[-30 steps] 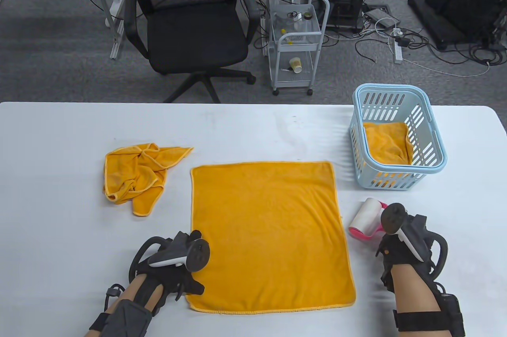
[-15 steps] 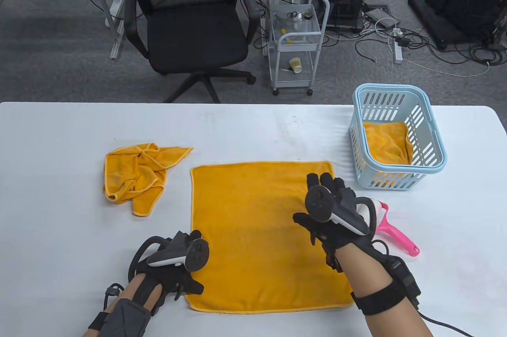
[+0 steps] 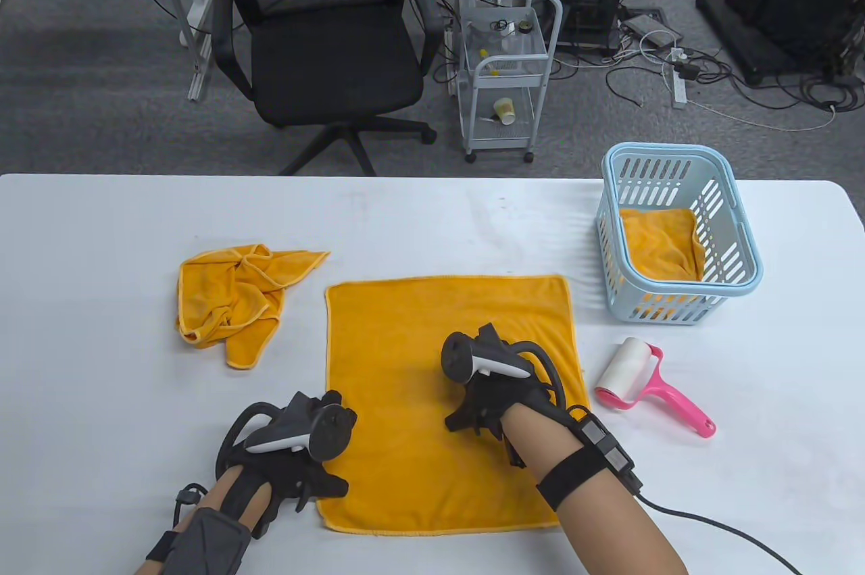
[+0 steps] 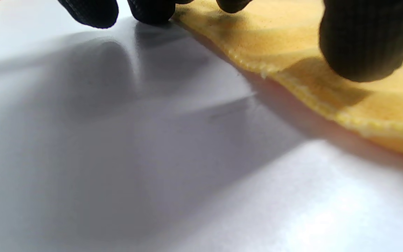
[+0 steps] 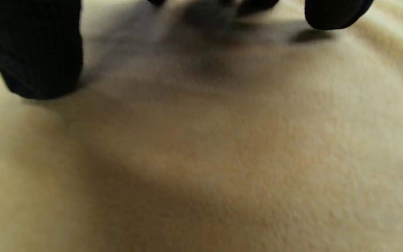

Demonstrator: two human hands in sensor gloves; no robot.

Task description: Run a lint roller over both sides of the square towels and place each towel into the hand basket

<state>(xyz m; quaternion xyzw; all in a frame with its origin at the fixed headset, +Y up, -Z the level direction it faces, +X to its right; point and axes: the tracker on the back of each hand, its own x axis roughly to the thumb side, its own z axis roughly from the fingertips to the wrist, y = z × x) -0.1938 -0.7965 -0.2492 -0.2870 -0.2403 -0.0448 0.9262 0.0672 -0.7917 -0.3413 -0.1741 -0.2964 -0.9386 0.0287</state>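
While spread flat, the square orange terry towel (image 3: 446, 359) is soft and limp.
Left hand (image 3: 297, 460) pins its corner edge, right hand (image 3: 486, 392) presses mid-cloth, neither grip closed; lift by corners.

— How does the left hand (image 3: 297, 460) lie?
— Low at the near left, palm down, fingers (image 4: 362, 45) spread and touching the surface beneath.

— And the right hand (image 3: 490, 392)?
— Reached inward, forearm angled left, palm down, fingers (image 5: 33, 59) loosely bent, holding nothing.

Orange towels (image 3: 446, 332) (yellow stitched hem); pale blue slotted basket (image 3: 736, 244); pink-handled lint roller (image 3: 652, 380), white roll; white table (image 3: 101, 345).
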